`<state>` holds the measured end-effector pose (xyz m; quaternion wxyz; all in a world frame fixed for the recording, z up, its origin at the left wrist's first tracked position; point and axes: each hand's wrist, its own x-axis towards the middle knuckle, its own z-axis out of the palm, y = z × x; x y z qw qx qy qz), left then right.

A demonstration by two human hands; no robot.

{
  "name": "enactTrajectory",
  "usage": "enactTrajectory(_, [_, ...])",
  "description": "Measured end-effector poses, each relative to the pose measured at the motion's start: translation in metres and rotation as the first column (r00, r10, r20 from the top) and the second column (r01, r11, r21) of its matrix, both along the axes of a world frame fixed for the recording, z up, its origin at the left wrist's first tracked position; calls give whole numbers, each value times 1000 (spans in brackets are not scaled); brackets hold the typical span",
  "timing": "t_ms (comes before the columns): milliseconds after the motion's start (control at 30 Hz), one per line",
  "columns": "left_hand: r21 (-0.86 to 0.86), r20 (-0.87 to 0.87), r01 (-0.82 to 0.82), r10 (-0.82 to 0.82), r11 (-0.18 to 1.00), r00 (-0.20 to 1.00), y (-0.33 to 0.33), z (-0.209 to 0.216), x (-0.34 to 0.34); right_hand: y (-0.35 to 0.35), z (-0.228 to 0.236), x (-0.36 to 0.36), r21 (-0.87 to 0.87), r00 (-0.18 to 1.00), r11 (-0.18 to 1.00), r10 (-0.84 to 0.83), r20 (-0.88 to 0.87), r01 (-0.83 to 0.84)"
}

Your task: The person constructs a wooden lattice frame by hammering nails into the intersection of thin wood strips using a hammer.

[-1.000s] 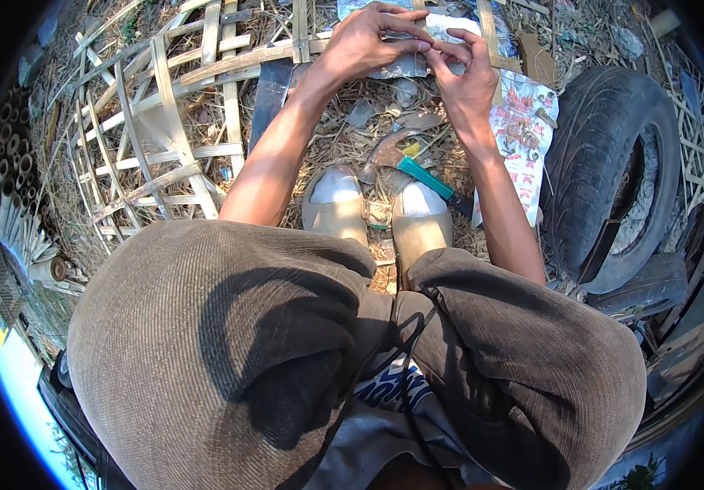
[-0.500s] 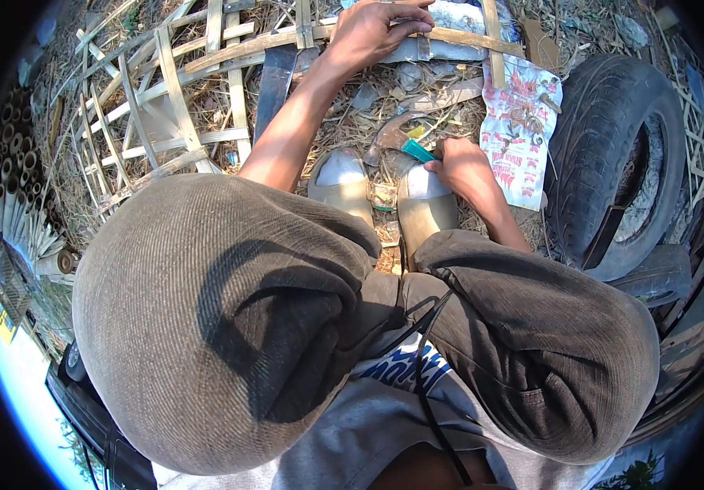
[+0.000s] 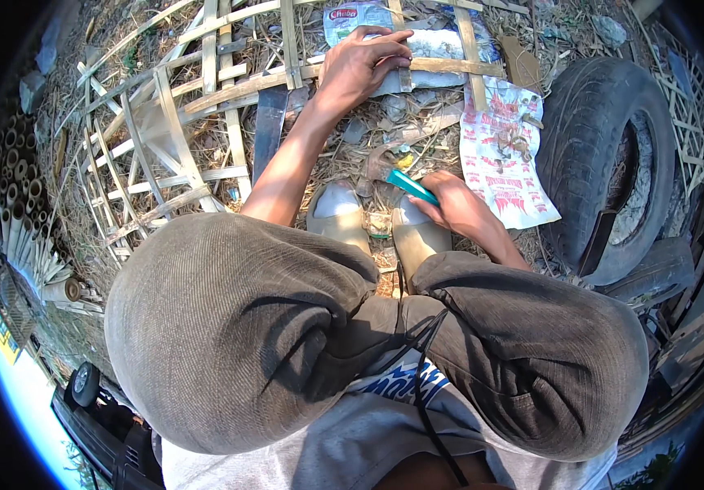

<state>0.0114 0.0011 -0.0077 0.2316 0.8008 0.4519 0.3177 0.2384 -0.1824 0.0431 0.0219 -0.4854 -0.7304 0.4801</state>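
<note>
My left hand rests over a curved bamboo strip of a lattice frame. Its thumb and fingers are pinched together above the spot where a short upright slat crosses the strip. Whatever is between the fingertips is too small to make out. In my right hand is a hammer with a teal handle, gripped low beside my right shoe. The hammer's head points left, in front of my shoes, away from the strip.
A white sheet with red print bears small brownish pieces, right of the hammer. Beyond it stands a worn tire. A dark flat blade-like piece lies by my left forearm. Cut bamboo tubes are stacked far left; straw litters the ground.
The view has shifted, so the lattice sits lower in the picture. My right hand has moved slightly, and the hammer's handle shows more. My left hand stays pinched at the strip.
</note>
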Motion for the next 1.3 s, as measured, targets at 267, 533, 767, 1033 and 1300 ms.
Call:
enactTrajectory(267, [-3, -17, -18, 18, 1000, 1000, -1, 4, -1, -15, 13, -2, -60, 995, 993, -103, 10, 104])
enactTrajectory(533, [-98, -12, -24, 23, 995, 1000, -2, 7, -2, -30, -19, -11, -227, 943, 944, -282, -179, 239])
enactTrajectory(767, [33, 5, -25, 25, 999, 1000, -2, 3, -6, -27, 19, -7, -683, 818, 668, -546, -181, 295])
enactTrajectory(1033, [86, -55, -2, 7, 996, 998, -2, 1, -1, -8, 58, -1, -158, 688, 737, -672, -274, 658])
enactTrajectory(1300, [101, -36, -19, 23, 995, 999, -5, -3, -7, 55, 83, -27, 136, 762, 752, -620, -189, 645])
